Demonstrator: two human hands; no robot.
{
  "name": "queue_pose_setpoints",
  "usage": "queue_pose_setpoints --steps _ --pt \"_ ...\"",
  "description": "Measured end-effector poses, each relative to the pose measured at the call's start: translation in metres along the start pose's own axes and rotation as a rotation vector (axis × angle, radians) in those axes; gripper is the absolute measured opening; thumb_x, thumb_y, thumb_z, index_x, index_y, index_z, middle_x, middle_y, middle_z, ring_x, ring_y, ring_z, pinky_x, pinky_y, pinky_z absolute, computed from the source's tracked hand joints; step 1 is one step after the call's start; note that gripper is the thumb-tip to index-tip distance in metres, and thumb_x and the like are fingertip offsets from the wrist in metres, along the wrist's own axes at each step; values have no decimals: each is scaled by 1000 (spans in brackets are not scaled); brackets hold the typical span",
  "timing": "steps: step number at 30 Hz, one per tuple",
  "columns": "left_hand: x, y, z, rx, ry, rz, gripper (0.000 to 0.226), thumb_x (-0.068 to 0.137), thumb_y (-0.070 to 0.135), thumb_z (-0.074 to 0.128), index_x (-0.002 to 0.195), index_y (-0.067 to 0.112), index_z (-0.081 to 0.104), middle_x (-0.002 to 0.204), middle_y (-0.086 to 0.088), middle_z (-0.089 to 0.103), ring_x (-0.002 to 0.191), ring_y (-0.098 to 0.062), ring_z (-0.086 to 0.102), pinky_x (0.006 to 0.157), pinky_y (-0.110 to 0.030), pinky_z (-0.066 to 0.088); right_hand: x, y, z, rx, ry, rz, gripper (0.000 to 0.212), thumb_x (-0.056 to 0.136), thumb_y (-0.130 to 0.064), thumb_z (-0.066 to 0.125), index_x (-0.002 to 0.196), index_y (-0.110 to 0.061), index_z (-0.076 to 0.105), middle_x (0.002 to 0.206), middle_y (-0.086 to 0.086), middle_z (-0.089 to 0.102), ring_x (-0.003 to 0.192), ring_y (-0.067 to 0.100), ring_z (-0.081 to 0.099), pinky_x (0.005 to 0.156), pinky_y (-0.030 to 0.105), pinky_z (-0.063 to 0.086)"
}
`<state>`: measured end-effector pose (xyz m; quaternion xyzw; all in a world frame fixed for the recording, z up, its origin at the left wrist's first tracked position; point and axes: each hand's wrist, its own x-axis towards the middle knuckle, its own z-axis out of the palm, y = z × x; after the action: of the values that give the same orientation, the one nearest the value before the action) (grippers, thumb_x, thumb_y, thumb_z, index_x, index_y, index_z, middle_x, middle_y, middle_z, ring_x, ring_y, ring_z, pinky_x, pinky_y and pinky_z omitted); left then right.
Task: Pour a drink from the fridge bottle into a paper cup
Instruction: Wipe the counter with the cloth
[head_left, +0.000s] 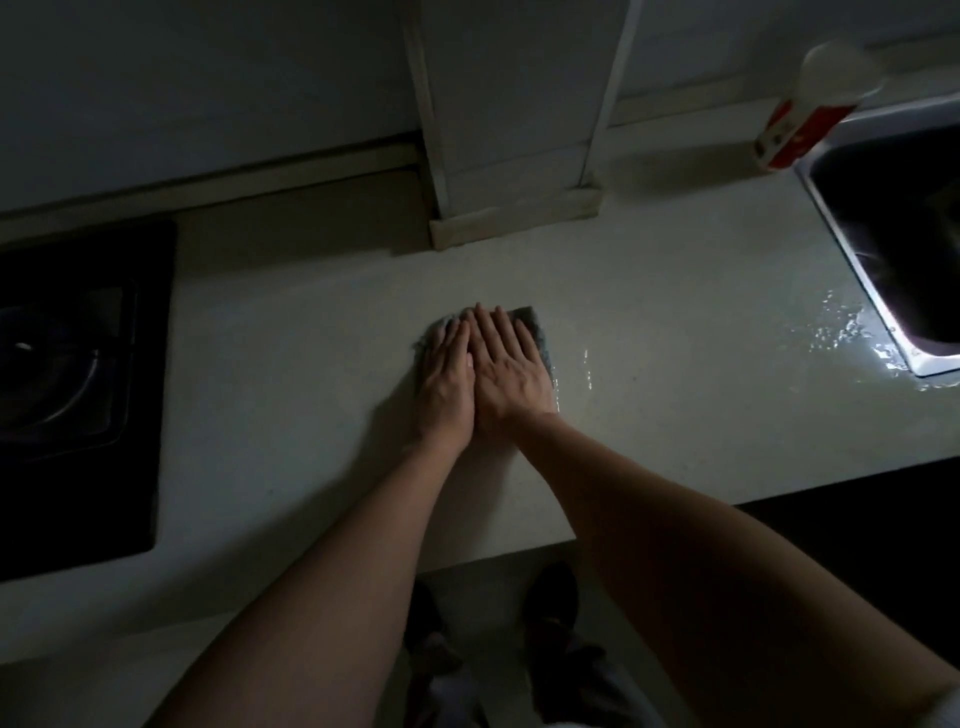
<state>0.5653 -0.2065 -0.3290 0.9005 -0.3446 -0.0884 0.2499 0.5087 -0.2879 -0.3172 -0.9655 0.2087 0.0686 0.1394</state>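
Note:
A red and white paper cup (810, 111) stands at the back right of the pale countertop (291, 374), beside the sink. Its image is blurred. My left hand (448, 379) and my right hand (506, 364) lie flat side by side, fingers straight, pressing on a grey cloth (530, 325) in the middle of the counter. Only the cloth's far edge and right side show past my fingers. A wet patch (841, 332) glistens on the counter between the cloth and the sink. No bottle is in view.
A steel sink (852, 228) is set into the counter at the right. A black gas hob (78, 364) fills the left side. A pale vertical boxed column (514, 156) stands against the back wall. The counter's front edge runs below my forearms.

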Motion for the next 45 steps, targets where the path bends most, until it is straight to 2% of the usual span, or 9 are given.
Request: queue_pose_setpoints --steps 4,9,15,21,25,30,34,37,45 --pt "-10 2 -3 -49 28 -60 46 104 9 33 150 3 32 158 -16 27 149 -29 24 120 -31 11 -4 -7 3 -13 -20 9 65 102 -46 14 154 -16 -11 161 3 -17 147 21 -21 122 40 -7" --pt "-41 -32 -24 -152 52 -174 59 98 30 21 146 2 40 155 -18 35 145 -26 29 118 -30 16 -11 -54 12 12 -35 -51 61 104 -39 17 154 -16 -7 161 5 -19 147 24 -22 121 41 -8" --pt "-61 -106 -66 -91 71 -162 57 97 26 26 148 3 37 155 -15 35 145 -11 17 122 -26 10 -6 -128 28 99 -33 -145 59 102 -31 30 155 -11 12 162 12 12 151 26 -1 122 38 -5" --pt "-18 -165 -90 46 48 -106 54 98 20 29 144 -6 39 150 -21 41 144 -31 31 121 -38 18 60 -166 31 49 -63 -202 60 103 -44 19 156 -19 2 164 1 -2 150 17 -7 122 36 -4" --pt "27 -179 -98 116 -1 -96 59 99 27 20 147 -5 34 154 -21 35 146 -33 27 123 -35 10 105 -169 25 -1 -73 -174 62 102 -45 18 155 -19 -2 164 1 -5 149 15 -10 121 35 -7" --pt "77 -176 -100 228 -67 -35 52 106 19 26 155 6 12 164 -8 7 152 -20 0 121 -26 -8 135 -159 16 59 -36 -52 61 104 -43 13 155 -17 -7 163 1 -11 149 16 -14 122 35 -6" --pt "97 -155 -102 213 -97 40 50 106 14 29 154 6 16 163 -6 10 152 -22 5 122 -26 -3 142 -141 10 72 -8 18 62 103 -44 14 154 -16 -7 163 3 -12 149 17 -14 122 36 -5" --pt "103 -130 -96 285 -150 75 51 106 11 27 154 5 10 163 -5 6 152 -21 2 120 -25 -6 140 -120 7 49 -13 36 64 103 -45 15 154 -16 -8 162 3 -12 149 17 -15 123 38 -4" --pt "104 -80 -55 275 -125 40 53 105 22 17 154 3 10 163 -8 7 152 -23 3 121 -27 -6 124 -55 -2 20 -2 -10 63 102 -44 14 155 -17 -6 163 1 -8 149 16 -12 123 37 -3"
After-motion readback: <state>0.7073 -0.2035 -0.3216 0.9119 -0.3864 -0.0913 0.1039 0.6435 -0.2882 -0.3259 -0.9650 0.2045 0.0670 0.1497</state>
